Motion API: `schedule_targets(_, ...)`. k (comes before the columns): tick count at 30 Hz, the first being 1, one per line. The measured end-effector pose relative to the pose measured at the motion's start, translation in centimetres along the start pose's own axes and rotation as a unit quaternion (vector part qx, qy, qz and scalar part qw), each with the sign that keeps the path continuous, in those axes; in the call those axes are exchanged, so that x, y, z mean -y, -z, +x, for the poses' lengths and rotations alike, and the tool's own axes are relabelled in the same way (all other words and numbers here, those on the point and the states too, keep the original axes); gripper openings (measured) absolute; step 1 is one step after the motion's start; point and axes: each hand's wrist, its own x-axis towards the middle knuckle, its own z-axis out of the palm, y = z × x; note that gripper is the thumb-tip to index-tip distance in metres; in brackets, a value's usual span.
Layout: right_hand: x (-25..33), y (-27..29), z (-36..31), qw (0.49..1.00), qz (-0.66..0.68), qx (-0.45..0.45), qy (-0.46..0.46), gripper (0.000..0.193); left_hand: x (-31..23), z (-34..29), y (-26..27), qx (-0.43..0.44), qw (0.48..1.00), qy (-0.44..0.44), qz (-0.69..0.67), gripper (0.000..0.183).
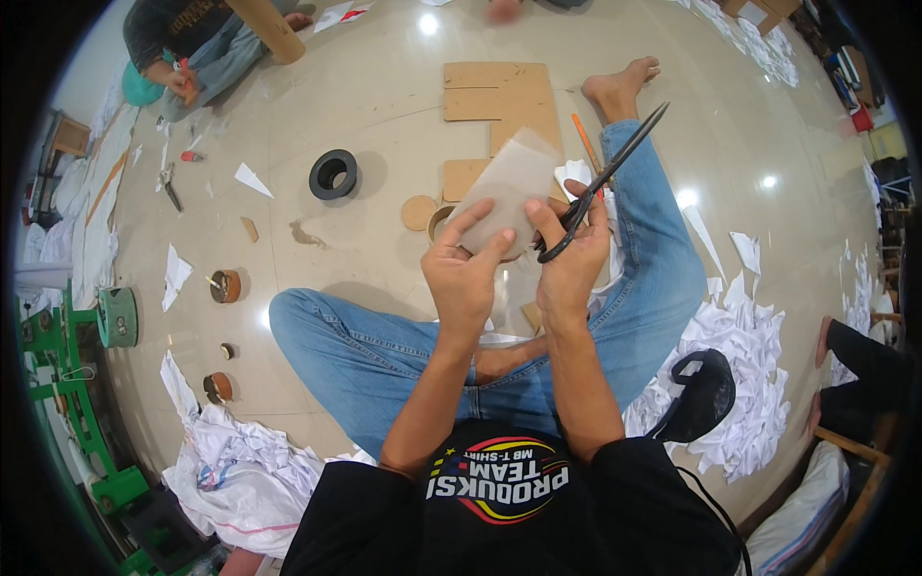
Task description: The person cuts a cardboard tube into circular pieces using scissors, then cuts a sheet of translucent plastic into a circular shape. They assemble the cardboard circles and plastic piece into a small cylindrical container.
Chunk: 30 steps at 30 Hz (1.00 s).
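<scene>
Between my two hands is a translucent whitish sheet [517, 182] with a slanted, bent shape. My left hand [466, 283] grips its lower left part between thumb and fingers. The thumb of my right hand [573, 269] presses on the sheet's right side. That same right hand also holds black scissors [619, 163], their blades pointing up and to the right, away from the sheet. Behind the sheet lie cut brown cardboard pieces [528, 101] and a round cardboard disc [419, 212]. A tan ring [434, 226] is partly hidden by the sheet and my left hand.
A black ring-shaped spool [319, 180] stands on the tiled floor [375, 125] to the left. An orange stick-like tool [584, 139] lies by my right foot. White scraps [740, 384] and a black plastic bag [699, 403] are piled at right. Another person [206, 58] sits at far left.
</scene>
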Motion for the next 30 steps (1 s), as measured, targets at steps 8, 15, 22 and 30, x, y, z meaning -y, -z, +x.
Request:
schedule_targets(8,1.3,6.2,-3.0,0.968,-0.149,0.153,-0.131,0.045,-1.2,1.1,1.5,-0.050,0.998,-0.012,-0.048,0.048)
schedule_targets(15,2.0,8.5,-5.9,0.913,-0.237,0.289,-0.162,0.071,-2.0,1.2,2.1,-0.067,0.997,-0.032,-0.022,0.046)
schedule_targets(22,1.9,6.6,-6.3,0.912,-0.302,0.257,-0.105,0.066,-2.1,0.5,1.1,-0.087,0.996,-0.034,-0.016,0.048)
schedule_targets(30,0.6,5.8,-5.9,0.917,-0.327,0.225,-0.043,0.072,-1.6,0.1,0.8,-0.110,0.993,-0.029,-0.004,0.049)
